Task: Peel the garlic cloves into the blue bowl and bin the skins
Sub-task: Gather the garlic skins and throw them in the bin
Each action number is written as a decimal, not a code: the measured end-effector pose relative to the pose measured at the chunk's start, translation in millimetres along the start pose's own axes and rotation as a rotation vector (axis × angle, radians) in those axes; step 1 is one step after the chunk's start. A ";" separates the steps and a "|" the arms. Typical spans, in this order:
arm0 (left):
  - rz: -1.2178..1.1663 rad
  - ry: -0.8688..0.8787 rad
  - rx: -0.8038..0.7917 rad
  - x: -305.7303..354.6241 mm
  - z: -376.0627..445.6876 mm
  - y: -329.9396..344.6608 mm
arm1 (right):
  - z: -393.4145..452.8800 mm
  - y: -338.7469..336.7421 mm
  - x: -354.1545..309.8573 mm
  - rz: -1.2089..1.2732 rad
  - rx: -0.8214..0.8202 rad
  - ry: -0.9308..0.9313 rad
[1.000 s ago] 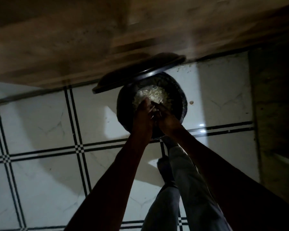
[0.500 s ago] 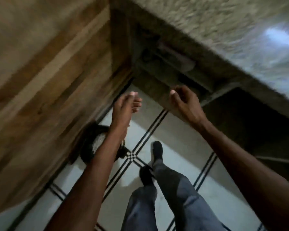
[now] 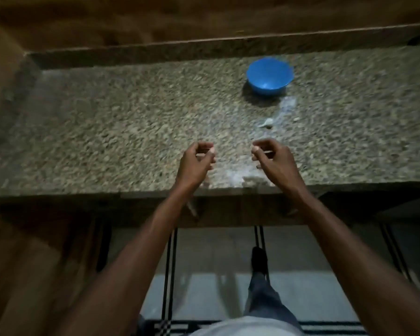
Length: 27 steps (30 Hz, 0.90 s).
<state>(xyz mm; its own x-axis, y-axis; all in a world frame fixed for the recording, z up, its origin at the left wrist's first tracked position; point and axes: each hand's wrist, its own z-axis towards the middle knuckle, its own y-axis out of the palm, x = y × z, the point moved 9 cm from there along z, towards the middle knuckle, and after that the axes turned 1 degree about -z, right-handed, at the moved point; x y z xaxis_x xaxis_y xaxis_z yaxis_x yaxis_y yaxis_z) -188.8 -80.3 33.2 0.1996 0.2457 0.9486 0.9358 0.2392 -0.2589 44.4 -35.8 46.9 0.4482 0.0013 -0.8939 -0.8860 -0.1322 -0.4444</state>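
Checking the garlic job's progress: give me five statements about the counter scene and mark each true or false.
1. The blue bowl stands on the granite counter. True.
2. The left hand rests inside the bowl. False: it hovers near the counter's front edge.
3. A small pale scrap lies between the bowl and the right hand. True.
4. The bowl is tipped over. False: it sits upright.
5. Both hands grip a knife. False: no knife shows.

A speckled granite worktop [image 3: 131, 122] runs across the view, with a raised ledge [image 3: 204, 48] along its far edge. Behind it stands a brown wall [image 3: 155, 18]. Below the near edge lies a pale tiled floor [image 3: 211, 294] with dark double lines.
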 end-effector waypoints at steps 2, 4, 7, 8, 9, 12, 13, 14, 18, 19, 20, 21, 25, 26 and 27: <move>0.080 -0.018 -0.024 3.0 30.1 34.3 | 20.5 -30.2 23.0 -0.022 0.022 0.038; 0.155 -0.032 -0.058 3.8 59.4 66.7 | 41.4 -55.2 43.2 -0.049 0.030 0.070; 0.282 -0.030 -0.071 6.5 97.0 100.0 | 76.6 -76.5 69.8 -0.136 0.009 0.095; 0.320 -0.020 -0.060 7.7 107.8 106.8 | 89.6 -82.6 77.4 -0.185 0.014 0.095; 0.364 -0.001 -0.059 8.3 117.0 113.0 | 102.2 -88.9 84.2 -0.225 0.029 0.098; 0.494 0.064 -0.105 7.4 138.0 132.8 | 138.9 -106.8 96.1 -0.322 0.069 0.082; 0.523 0.067 -0.116 4.7 144.0 136.9 | 151.3 -109.8 97.8 -0.366 0.068 0.059; 0.545 0.074 -0.119 1.8 149.6 139.8 | 163.2 -110.3 99.1 -0.407 0.053 0.028; 0.570 0.097 -0.109 -0.1 167.7 145.6 | 194.0 -100.7 104.8 -0.577 -0.024 -0.089; 0.559 0.098 -0.108 0.8 170.8 146.5 | 195.3 -98.7 107.3 -0.607 -0.030 -0.097; 0.542 0.097 -0.102 2.0 174.1 147.1 | 195.2 -98.2 108.0 -0.631 -0.026 -0.096; 0.521 0.101 -0.098 3.0 177.1 147.6 | 194.6 -98.5 107.7 -0.652 -0.020 -0.086; 0.413 0.169 -0.174 11.2 186.7 162.5 | 194.5 -109.2 95.9 -0.579 0.027 -0.029; 0.397 0.208 -0.210 15.5 188.9 168.7 | 195.7 -113.8 87.1 -0.487 0.052 -0.004; 0.395 0.252 -0.250 20.5 190.1 176.4 | 199.3 -117.7 77.1 -0.393 0.076 0.027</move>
<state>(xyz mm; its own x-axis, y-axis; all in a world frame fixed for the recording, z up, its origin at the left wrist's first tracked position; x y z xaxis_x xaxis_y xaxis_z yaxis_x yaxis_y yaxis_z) -74.9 145.5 -27.7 0.5855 0.0309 0.8101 0.8100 -0.0645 -0.5829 159.6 177.4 18.7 0.7567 0.0111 -0.6537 -0.6524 -0.0529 -0.7561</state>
